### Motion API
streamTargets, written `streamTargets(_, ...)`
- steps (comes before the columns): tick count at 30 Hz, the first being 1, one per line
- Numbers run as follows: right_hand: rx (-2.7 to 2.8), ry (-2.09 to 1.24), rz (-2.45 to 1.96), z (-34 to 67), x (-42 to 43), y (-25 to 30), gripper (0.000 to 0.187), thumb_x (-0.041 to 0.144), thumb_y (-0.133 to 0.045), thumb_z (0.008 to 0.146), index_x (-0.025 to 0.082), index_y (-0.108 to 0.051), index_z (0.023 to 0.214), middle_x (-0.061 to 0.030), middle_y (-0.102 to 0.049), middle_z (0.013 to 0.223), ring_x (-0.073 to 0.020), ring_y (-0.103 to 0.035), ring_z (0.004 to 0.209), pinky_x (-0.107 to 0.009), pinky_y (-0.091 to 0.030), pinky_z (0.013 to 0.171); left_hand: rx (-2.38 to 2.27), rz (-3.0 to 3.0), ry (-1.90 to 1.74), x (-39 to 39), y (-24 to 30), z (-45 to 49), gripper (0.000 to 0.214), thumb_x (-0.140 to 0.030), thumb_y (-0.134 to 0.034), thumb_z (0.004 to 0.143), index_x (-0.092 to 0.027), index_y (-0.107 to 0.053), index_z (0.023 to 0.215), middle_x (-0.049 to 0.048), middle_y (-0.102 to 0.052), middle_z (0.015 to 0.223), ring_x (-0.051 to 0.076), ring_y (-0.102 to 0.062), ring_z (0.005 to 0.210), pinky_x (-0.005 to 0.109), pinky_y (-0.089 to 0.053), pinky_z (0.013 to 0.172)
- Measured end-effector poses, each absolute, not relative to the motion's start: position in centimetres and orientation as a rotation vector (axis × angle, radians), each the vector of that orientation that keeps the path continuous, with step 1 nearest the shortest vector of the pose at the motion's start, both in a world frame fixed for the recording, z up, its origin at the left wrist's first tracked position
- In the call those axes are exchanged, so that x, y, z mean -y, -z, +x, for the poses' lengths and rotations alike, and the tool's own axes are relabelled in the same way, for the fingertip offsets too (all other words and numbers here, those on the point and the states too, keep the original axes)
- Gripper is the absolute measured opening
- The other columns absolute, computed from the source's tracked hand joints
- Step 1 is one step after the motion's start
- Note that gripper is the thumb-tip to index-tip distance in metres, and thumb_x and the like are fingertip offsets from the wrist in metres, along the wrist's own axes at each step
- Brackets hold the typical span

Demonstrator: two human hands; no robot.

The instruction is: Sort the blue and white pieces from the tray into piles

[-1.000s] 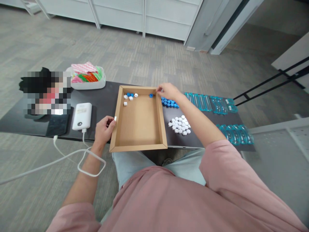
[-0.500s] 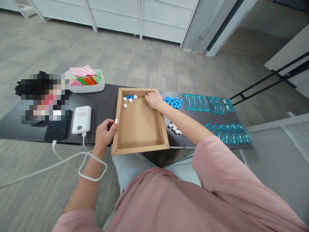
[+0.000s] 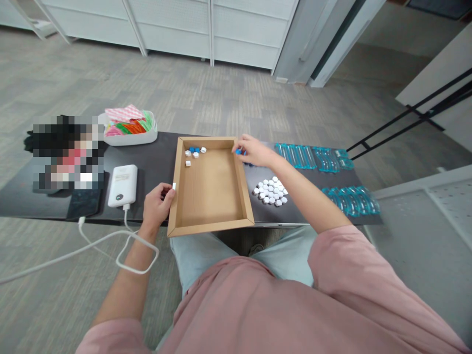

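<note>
A shallow cardboard tray (image 3: 211,230) rests on the dark table at its front edge. Against the tray's left wall, my left hand (image 3: 158,205) is closed, with its thumb at the rim. A small white patch (image 3: 174,186) shows on the rim by the fingertips; I cannot tell what it is. Over the tray's right rim, my right hand (image 3: 254,150) pinches a small blue block (image 3: 239,152). Its palm hides most of the blue pile beneath. In the tray's far left corner lie several white blocks (image 3: 195,155) and blue blocks (image 3: 192,149).
White hexagonal blocks (image 3: 271,191) lie clustered right of the tray. Farther right are rows of clear teal-edged pieces (image 3: 295,156). On the left stand a white power bank (image 3: 123,186) with a cable (image 3: 136,270) looping over my left forearm, and a white basket (image 3: 131,138) of colourful items.
My right hand has moved right, from inside the tray's far right corner to over its right rim, where blue shows in its fingers. My left hand stays at the tray's side.
</note>
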State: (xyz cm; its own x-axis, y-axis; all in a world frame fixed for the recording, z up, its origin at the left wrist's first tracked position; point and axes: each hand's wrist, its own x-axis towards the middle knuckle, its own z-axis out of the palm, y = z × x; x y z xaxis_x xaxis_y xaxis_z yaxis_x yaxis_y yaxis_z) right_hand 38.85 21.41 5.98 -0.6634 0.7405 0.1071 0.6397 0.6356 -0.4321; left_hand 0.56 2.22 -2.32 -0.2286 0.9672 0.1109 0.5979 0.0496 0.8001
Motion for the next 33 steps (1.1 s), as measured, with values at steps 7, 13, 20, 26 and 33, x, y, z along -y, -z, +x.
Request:
streamTargets(7, 2.174, -0.413, -1.720, 50.2, -25.7, -5.5, 0.046, 0.015, -0.072, 0.098, 0.012, -0.078, 0.143, -0.0204, -0.084, 0.138, -0.0281, -0.082, 0.113, -0.045, -0.064, 0.112, -1.877, 1.543, -1.036, -2.2, 1.8, 0.8, 0.022, -0.049, -0.063, 0.091, -0.028, -0.069, 0.088, 0.0044, -0.075, 0.080, 0.025, -0.067, 0.074, 0.036, -0.055, 0.070)
streamTargets(13, 2.177, -0.425, -1.931, 51.9, -26.6, -3.0, 0.029, 0.016, -0.075, 0.101, 0.014, -0.083, 0.130, -0.0186, -0.089, 0.131, -0.0282, -0.085, 0.123, -0.043, -0.064, 0.114, -1.886, 1.537, -1.038, -2.2, 1.8, 0.8, 0.024, -0.052, -0.064, 0.087, -0.028, -0.069, 0.087, 0.0038, -0.076, 0.078, 0.025, -0.065, 0.072, 0.038, -0.054, 0.071)
streamTargets(20, 2.312, -0.451, -2.002, 51.3, -27.9, -1.7, 0.028, 0.015, -0.074, 0.099, 0.017, -0.088, 0.123, -0.0156, -0.091, 0.125, -0.0253, -0.086, 0.117, -0.038, -0.064, 0.111, -1.890, 1.529, -1.030, -2.2, 1.3, 0.9, 0.023, -0.052, -0.065, 0.084, -0.029, -0.069, 0.084, 0.0045, -0.078, 0.079, 0.027, -0.066, 0.075, 0.041, -0.056, 0.073)
streamTargets(26, 2.413, -0.455, -1.909, 51.3, -28.0, -1.6, 0.029, 0.013, -0.071, 0.097, 0.021, -0.093, 0.114, -0.0103, -0.093, 0.120, -0.0247, -0.086, 0.113, -0.036, -0.064, 0.111, -1.907, 1.538, -1.023, -2.1, 1.5, 0.8, 0.024, -0.052, -0.065, 0.086, -0.029, -0.070, 0.085, 0.0043, -0.077, 0.078, 0.027, -0.066, 0.075, 0.040, -0.055, 0.072)
streamTargets(33, 2.311, -0.431, -1.874, 51.1, -26.9, -2.9, 0.041, 0.010, -0.068, 0.099, 0.014, -0.086, 0.136, -0.0168, -0.090, 0.129, -0.0270, -0.085, 0.118, -0.040, -0.064, 0.113, -1.893, 1.529, -1.029, -2.2, 1.5, 0.8, 0.024, -0.051, -0.063, 0.086, -0.028, -0.070, 0.086, 0.0048, -0.076, 0.079, 0.026, -0.066, 0.073, 0.037, -0.054, 0.070)
